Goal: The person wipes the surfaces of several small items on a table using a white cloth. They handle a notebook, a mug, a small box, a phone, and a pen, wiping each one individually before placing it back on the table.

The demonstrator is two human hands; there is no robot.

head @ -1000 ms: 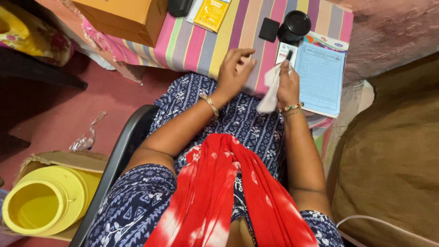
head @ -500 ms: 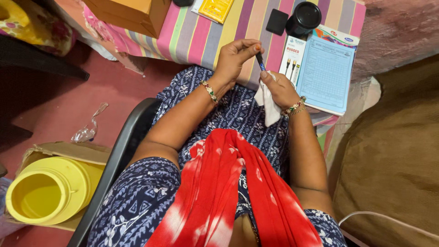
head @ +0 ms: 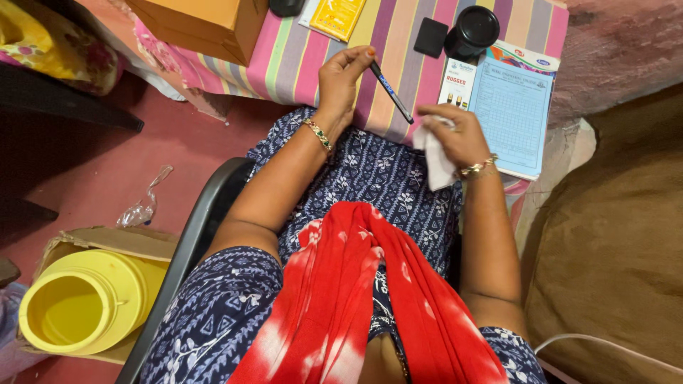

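My left hand [head: 340, 80] pinches the upper end of a thin dark stick-like tool [head: 390, 92], which slants down to the right over the striped tablecloth [head: 299, 60]. My right hand [head: 455, 131] grips a crumpled white cloth [head: 435, 158] just below the tool's lower tip. Both hands hover above my lap, at the table's near edge. A small white packet [head: 455, 82] and a blue printed form pad [head: 514, 114] lie beside my right hand.
A black round jar [head: 472, 30] and black square lid [head: 430, 37] sit at the table's far side, with a yellow packet [head: 338, 16] and brown cardboard box [head: 203, 25]. A yellow plastic bin [head: 78, 302] stands on the red floor, left. A brown cushion [head: 612, 235] lies at right.
My left hand has taken the dark tool from the right hand and drawn it up and left. The right hand with the cloth has slid down to the tool's lower tip.
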